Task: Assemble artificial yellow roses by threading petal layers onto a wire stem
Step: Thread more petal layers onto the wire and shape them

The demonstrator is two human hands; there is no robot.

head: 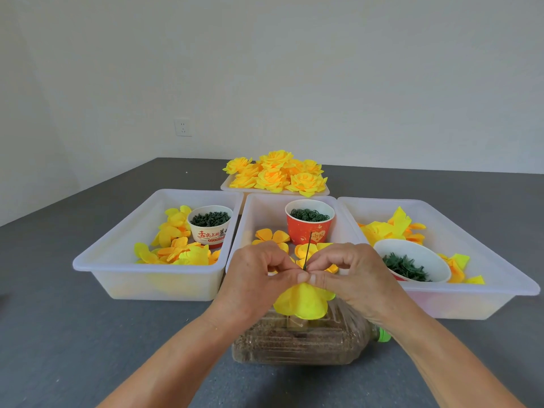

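A thin dark wire stem (308, 251) stands upright between my two hands. My left hand (259, 278) and my right hand (350, 275) meet at its base, thumbs and forefingers pinching a yellow petal layer (303, 303) that hangs below the fingertips on the wire. Loose yellow petal layers (272, 236) lie in the middle white tray (244, 228) just behind my hands.
A plastic bottle (300, 340) filled with brown grit lies on its side under my hands. The left tray (117, 254) holds petals and a cup of green parts (209, 225). A red cup (309, 222), a right tray (471, 293) with a white bowl (412, 260), and finished roses (276, 172) stand behind.
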